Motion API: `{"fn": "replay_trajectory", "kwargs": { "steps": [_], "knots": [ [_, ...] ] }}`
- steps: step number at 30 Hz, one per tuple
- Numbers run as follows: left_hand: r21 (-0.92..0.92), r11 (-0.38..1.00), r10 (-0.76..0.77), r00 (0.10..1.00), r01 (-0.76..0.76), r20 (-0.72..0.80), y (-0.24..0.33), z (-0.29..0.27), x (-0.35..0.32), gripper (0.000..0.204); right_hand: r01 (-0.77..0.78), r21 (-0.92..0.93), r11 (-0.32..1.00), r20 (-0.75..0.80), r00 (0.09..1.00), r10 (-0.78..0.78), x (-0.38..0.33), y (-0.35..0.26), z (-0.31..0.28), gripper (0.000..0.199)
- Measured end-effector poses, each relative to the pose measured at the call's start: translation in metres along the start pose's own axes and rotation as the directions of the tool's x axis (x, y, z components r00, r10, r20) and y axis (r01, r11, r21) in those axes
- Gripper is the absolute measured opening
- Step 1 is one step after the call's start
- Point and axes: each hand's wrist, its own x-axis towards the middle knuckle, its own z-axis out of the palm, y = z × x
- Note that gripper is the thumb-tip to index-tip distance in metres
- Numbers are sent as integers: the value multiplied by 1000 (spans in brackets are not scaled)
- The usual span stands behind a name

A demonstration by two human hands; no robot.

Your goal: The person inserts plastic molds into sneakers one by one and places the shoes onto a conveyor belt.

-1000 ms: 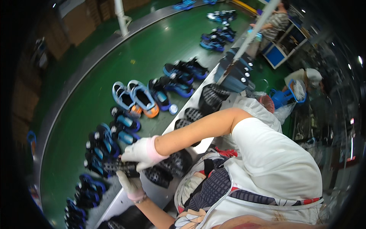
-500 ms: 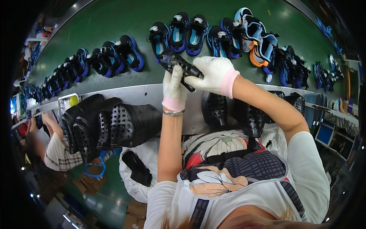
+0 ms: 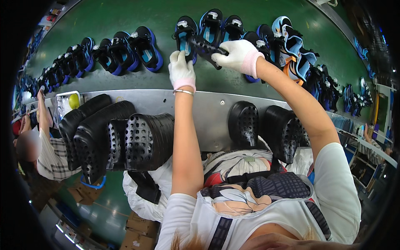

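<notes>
black perforated piece (image 3: 203, 46), one held, two hands (image 3: 182, 71) (image 3: 237, 56)

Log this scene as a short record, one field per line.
Left grip: gloved left hand at the near end of a black-and-blue shoe; firmness of hold unclear
Right grip: gloved right hand holding a black perforated piece
Surface: green, with rows of shoes
Ledge: grey metal, larger black perforated forms along it
Bystander: person in plaid, far left
</notes>
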Motion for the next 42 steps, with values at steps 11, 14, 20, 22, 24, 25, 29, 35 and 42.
{"fn": "replay_trajectory", "kwargs": {
  "steps": [11, 14, 20, 22, 24, 25, 29, 35, 42],
  "knots": [
    [-157, 985, -64, 998, 66, 18, 17, 23, -12, 18, -34, -307, 951, 340, 930, 143, 87, -19, -15, 52],
    [-142, 990, -23, 998, 15, -51, 10, 27, -14, 20, 33, -387, 922, 259, 963, 74, 97, -53, -8, 46],
    [202, 976, -135, 955, 82, 264, 15, 24, 3, 19, -82, -388, 918, 30, 994, 101, 137, -43, 60, 29],
    [278, 944, -284, 867, 177, 410, 14, 24, 16, 20, -100, -369, 924, 84, 987, 140, 142, -49, 62, 27],
    [350, 920, -344, 795, 178, 500, 10, 27, 25, 21, -92, -379, 921, 165, 973, 165, 146, -52, 62, 28],
    [332, 900, -419, 767, 282, 486, 8, 29, 26, 21, -86, -362, 928, 137, 980, 145, 146, -52, 63, 27],
    [300, 840, -543, 681, 453, 491, 8, 30, 33, 23, -43, -314, 948, 14, 999, 49, 150, -43, 76, 24],
    [265, 859, -512, 730, 438, 453, -3, 39, 24, 29, 43, -305, 951, -159, 983, -96, 158, -31, 96, 23],
    [592, 796, -305, 929, 128, 209, 13, 4, 54, 28, 56, -327, 943, -131, 986, -104, 90, -26, 27, 34]
  ]
}}
